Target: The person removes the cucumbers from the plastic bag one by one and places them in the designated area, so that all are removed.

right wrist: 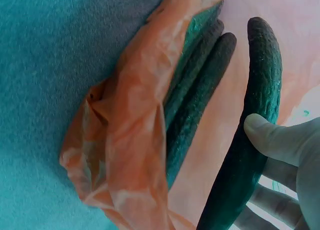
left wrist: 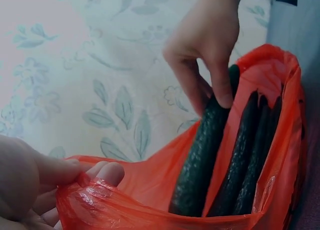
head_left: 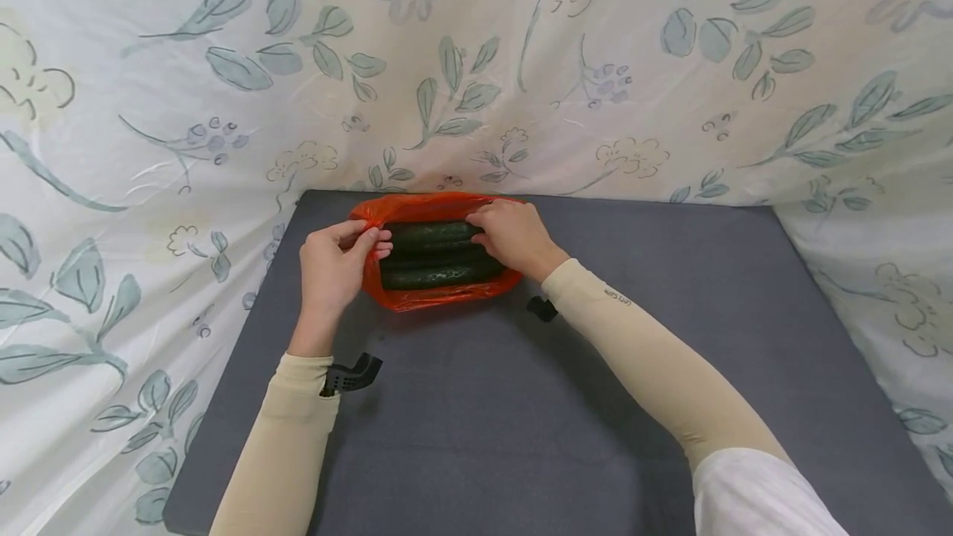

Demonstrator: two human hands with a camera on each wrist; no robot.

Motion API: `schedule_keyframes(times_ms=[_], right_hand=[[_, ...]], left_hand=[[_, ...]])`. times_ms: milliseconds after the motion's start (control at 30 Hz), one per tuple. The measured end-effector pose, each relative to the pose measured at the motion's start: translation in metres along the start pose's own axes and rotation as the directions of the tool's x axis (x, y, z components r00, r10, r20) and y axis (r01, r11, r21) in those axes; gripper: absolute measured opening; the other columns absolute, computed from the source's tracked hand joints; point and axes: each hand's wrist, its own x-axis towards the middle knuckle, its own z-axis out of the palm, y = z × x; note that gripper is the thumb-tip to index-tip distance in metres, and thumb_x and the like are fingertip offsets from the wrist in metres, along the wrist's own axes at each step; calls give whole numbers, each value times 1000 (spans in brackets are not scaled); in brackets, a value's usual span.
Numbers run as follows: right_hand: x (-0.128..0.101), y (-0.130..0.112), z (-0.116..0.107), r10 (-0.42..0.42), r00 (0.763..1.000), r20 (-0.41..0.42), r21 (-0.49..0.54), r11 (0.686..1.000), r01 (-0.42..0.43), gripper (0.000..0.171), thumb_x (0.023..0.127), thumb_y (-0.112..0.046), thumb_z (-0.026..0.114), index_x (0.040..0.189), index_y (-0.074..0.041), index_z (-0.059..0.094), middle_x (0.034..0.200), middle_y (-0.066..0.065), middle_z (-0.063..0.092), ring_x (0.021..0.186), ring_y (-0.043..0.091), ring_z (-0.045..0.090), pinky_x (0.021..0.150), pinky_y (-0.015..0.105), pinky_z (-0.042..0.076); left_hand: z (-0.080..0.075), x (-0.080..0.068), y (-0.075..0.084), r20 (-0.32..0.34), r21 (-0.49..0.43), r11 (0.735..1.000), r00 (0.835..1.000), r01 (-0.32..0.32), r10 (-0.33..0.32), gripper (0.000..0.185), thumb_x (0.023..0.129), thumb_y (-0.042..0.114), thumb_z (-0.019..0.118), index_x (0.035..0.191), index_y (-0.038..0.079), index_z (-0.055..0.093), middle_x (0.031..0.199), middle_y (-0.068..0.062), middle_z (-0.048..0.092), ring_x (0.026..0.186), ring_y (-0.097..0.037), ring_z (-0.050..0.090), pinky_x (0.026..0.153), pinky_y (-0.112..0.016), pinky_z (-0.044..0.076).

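Between the right hand's (head_left: 514,238) curled fingers (left wrist: 220,85), a cucumber (left wrist: 202,155) is gripped; the bag (head_left: 435,298) rim is pinched by the left hand (head_left: 335,267).

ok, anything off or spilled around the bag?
Nothing stands out. The orange bag lies open on the grey mat, cucumbers inside it. The left hand pinches its rim; the right hand grips the top cucumber. Nothing spilled.

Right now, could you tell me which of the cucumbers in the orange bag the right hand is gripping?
The right hand grips the cucumber farthest from the person, apart from the others lying together.
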Motion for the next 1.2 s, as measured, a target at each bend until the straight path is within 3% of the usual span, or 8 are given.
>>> schedule_keyframes(times_ms=[367,700,967,1200], right_hand=[[-10,12,-14,18,999,-31,33,999,-17,37,92,-26,78,128,-18,73,124,0,71,106,25,68,76,47,60],[-21,26,-21,26,998,-63,15,1000,-25,34,91,-26,79,125,-19,74,119,-1,73,102,22,68,73,42,60],[-32,38,-25,57,995,-77,47,997,-54,37,90,-23,80,126,-18,74,121,-1,72,109,22,67,78,45,60],[-41,49,-27,72,994,-88,71,995,-65,39,90,-22,80,128,-16,73,124,2,72,114,24,66,79,46,59]], left_hand=[[-1,2,-1,8,-14,1000,1000,8,-8,29,97,10,70,122,-6,69,100,-20,75,80,-26,76,72,-27,61],[-3,-8,28,21,12,1000,1000,21,-21,28,99,4,67,122,-11,67,102,-26,73,81,-27,76,74,-26,61],[-1,-12,33,19,9,1000,1000,17,-18,29,98,4,67,123,-12,67,101,-26,73,83,-31,76,74,-26,61],[0,-9,30,24,14,1000,1000,11,-11,28,98,2,67,122,-13,66,101,-26,73,80,-26,76,74,-26,61]])
